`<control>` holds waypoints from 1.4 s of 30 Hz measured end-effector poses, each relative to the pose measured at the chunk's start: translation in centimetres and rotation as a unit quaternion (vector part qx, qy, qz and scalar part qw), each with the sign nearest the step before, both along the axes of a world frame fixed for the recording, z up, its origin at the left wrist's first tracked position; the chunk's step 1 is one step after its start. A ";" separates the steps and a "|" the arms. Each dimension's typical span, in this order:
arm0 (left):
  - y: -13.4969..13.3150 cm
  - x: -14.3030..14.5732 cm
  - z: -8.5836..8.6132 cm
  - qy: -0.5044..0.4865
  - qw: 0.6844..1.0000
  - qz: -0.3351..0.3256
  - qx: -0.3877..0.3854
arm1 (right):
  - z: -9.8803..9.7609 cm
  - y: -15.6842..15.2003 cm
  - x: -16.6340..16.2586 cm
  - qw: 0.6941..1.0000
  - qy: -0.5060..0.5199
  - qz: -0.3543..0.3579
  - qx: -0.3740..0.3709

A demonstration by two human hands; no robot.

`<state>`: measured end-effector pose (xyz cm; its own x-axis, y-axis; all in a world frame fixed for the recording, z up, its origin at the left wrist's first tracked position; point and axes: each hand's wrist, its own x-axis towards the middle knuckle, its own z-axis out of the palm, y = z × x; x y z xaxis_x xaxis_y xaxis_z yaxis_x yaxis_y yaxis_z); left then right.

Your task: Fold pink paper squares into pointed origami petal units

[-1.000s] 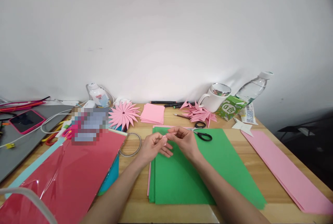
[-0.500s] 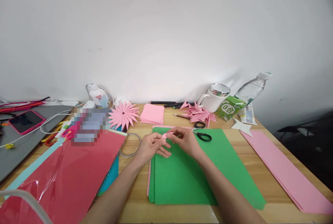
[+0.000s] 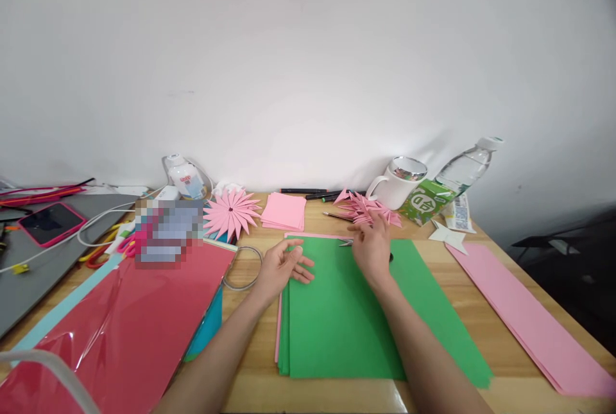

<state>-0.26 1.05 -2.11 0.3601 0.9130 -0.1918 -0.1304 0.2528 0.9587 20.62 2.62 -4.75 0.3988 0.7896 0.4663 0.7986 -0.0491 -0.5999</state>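
Note:
My left hand (image 3: 283,265) hovers over the left part of the green paper stack (image 3: 346,324). Its fingers are spread, with nothing between them. My right hand (image 3: 373,250) is at the far edge of that stack, against the pile of pink folded paper pieces (image 3: 360,205). The back of the hand hides part of the pile and its own fingertips, so a grip on any piece cannot be made out. Under it, black-handled scissors (image 3: 345,242) show only their blade and a bit of handle. Left of the pile are square pink sheets (image 3: 283,210) and a pink paper pinwheel flower (image 3: 231,210).
A white mug (image 3: 397,183), a green carton (image 3: 426,201) and a water bottle (image 3: 466,167) stand at the back right. Long pink sheets (image 3: 524,318) lie to the right. On the left are red paper (image 3: 125,324), a tape roll (image 3: 243,268) and a phone (image 3: 52,223).
The small pink folded piece is no longer seen between my hands. My right hand has moved right and away from me, over the scissors to the pink pile. My left hand has stayed nearly in place.

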 end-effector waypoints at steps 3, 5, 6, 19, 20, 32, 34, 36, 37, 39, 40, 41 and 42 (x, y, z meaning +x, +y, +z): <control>0.0 0.0 0.0 -0.001 1.000 0.002 0.000 | 0.0 -0.5 -0.6 0.982 -0.139 -0.006 -0.126; 0.0 0.0 0.0 -0.003 1.000 0.002 0.001 | 0.1 -0.6 -0.8 0.966 -0.174 -0.015 -0.189; 0.0 0.0 0.0 -0.003 1.000 0.001 0.001 | 0.1 -0.6 -0.8 0.961 -0.182 -0.019 -0.209; -0.1 0.2 0.1 0.005 1.000 0.003 0.010 | 1.9 -0.3 -0.2 0.968 0.158 0.015 0.193; -0.1 0.2 0.1 0.004 1.000 0.005 0.015 | 2.0 -0.3 -0.4 0.952 0.232 0.040 0.193; -0.3 0.5 -0.1 -0.004 0.999 -0.023 0.043 | 1.9 -2.2 -5.9 0.827 0.481 0.285 -0.065; -0.2 0.3 -0.2 0.005 0.999 0.005 0.033 | 2.2 -2.2 -5.9 0.821 0.507 0.256 -0.048; 0.0 0.2 -0.2 0.005 0.999 0.033 0.009 | 2.5 -2.0 -5.4 0.804 0.553 0.216 -0.035; 0.1 0.1 -0.1 0.007 0.999 0.033 -0.001 | 2.6 -1.9 -5.2 0.795 0.568 0.207 -0.041; 0.0 0.1 0.1 0.020 1.000 -0.003 -0.015 | 2.8 -2.0 -5.0 0.795 0.549 0.238 -0.099; -0.1 0.1 0.3 0.028 0.999 -0.029 -0.018 | 2.9 -2.2 -5.0 0.798 0.518 0.273 -0.139; -0.3 0.1 0.4 0.034 0.998 -0.053 -0.021 | 3.0 -2.4 -5.2 0.796 0.484 0.315 -0.182; -0.4 0.2 0.5 0.038 0.997 -0.071 -0.022 | 3.0 -2.6 -5.5 0.785 0.459 0.358 -0.213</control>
<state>-0.06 0.63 -1.63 0.4687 0.8439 -0.2611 -0.0181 0.3047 0.9523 15.10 0.02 -1.79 -0.2046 0.9709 -0.1242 -0.0469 -0.1365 -0.9895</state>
